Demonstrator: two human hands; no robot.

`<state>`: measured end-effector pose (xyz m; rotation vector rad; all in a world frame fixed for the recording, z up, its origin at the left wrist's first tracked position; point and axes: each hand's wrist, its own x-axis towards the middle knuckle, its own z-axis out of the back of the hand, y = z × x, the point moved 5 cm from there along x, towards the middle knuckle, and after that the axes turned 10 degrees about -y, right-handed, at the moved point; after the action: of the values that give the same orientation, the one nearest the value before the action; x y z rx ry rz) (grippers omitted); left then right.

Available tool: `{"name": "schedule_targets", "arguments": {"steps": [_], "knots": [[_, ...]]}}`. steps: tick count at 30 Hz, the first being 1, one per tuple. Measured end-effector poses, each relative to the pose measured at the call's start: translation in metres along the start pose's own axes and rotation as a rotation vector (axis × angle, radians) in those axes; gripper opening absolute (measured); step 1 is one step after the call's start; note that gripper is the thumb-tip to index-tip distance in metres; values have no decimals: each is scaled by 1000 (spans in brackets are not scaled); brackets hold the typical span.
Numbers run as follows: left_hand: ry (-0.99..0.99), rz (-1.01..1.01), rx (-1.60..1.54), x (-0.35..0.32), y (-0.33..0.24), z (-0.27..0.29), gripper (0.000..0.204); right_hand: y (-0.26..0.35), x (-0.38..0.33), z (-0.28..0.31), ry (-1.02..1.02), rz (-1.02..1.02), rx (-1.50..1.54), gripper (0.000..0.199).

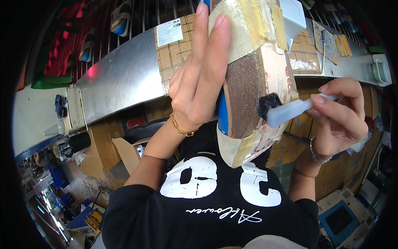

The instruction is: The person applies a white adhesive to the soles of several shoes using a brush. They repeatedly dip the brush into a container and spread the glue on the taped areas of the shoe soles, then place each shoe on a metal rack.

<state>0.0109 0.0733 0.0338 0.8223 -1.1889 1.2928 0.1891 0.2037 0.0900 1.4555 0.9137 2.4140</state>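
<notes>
A half-made shoe (243, 89) stretched over a blue last is held up in front of my chest, its underside facing right. It has gold and brown upper strips, and yellowish edges are folded onto a pale insole. My left hand (197, 81) grips its left side, two fingers lying long against the upper and the thumb hidden. In my right hand (342, 116), a brush (286, 113) with a flat whitish plastic handle is pinched between thumb and fingers. Its black tip (268, 103) rests against the shoe's underside edge, near the middle.
Beyond my hands runs a metal bench (120, 89) with a cardboard sheet (176, 54) and a white plastic container (293, 18). Other shoes on lasts (120, 20) sit on a rack behind it. An open cardboard box (126, 153) stands below left.
</notes>
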Motion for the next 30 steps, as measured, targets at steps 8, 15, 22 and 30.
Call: {"name": "schedule_targets", "arguments": {"steps": [8,15,22,30], "knots": [[-28,38,47,0,4,-2,65,13,-7,0,32,82,-57,28],[-80,21,110,0,5,-5,71,-5,25,-8,140,-50,124,14],[-214,118,211,3,14,-10,77,-13,1,-12,-140,-217,-1,19],[-254,3,331,-1,18,-12,69,3,-8,-16,-117,-319,17,25]]}}
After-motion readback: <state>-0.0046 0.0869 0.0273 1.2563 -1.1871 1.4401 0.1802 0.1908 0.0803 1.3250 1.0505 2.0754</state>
